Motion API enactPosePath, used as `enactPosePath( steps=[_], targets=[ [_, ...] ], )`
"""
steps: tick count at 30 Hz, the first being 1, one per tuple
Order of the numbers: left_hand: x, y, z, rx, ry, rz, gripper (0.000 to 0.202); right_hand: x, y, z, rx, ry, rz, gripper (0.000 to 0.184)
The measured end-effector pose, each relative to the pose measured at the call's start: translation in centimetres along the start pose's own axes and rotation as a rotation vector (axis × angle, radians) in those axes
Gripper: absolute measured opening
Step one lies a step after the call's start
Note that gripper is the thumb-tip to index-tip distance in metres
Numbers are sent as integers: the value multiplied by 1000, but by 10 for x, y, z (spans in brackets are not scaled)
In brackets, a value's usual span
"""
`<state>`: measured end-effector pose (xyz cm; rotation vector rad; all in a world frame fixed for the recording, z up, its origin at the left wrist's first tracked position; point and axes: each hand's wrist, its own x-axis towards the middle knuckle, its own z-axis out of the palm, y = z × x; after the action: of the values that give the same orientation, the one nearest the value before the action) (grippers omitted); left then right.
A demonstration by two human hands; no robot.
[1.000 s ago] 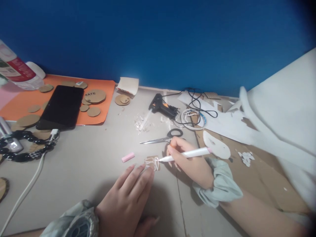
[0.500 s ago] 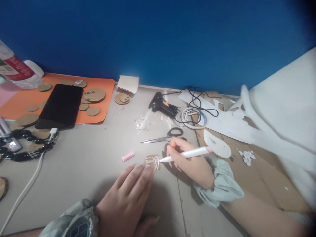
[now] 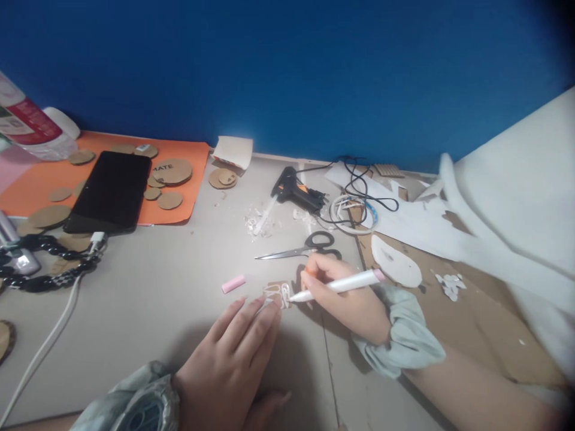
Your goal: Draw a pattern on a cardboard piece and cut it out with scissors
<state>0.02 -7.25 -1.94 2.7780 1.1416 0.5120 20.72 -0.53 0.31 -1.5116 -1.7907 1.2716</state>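
My right hand [image 3: 344, 299] grips a white marker [image 3: 345, 282] with a pink end, its tip touching a small brown cardboard piece [image 3: 277, 293] that carries white drawn lines. My left hand [image 3: 231, 359] lies flat on the table, fingers stretched out, with the fingertips pressing on the near edge of that cardboard piece. A small pink cap [image 3: 233, 284] lies just left of the piece. A pale green scrunchie [image 3: 402, 335] sits around my right wrist.
Scissors [image 3: 299, 248] lie just behind my right hand, a black glue gun [image 3: 296, 191] and a tape roll [image 3: 350, 214] further back. A black phone [image 3: 110, 190] and cardboard discs rest on an orange sheet [image 3: 188, 197] at left. White foam sheets [image 3: 507, 197] fill the right.
The marker tip has slid slightly down and right along the cardboard piece. My left hand has stayed in place.
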Motion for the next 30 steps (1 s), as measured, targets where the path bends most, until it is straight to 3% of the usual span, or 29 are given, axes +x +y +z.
enactPosePath(
  steps=[14,21,30],
  targets=[
    [-1,-1,0,-2,-22,2,59,1,3,-1,54,13,64,24],
    [0,0,0,3,4,-5,59,1,3,-1,-28,-42,-62,23],
    [-2,0,0,18,11,2,60,2,4,0,-11,-25,-72,21]
  ],
)
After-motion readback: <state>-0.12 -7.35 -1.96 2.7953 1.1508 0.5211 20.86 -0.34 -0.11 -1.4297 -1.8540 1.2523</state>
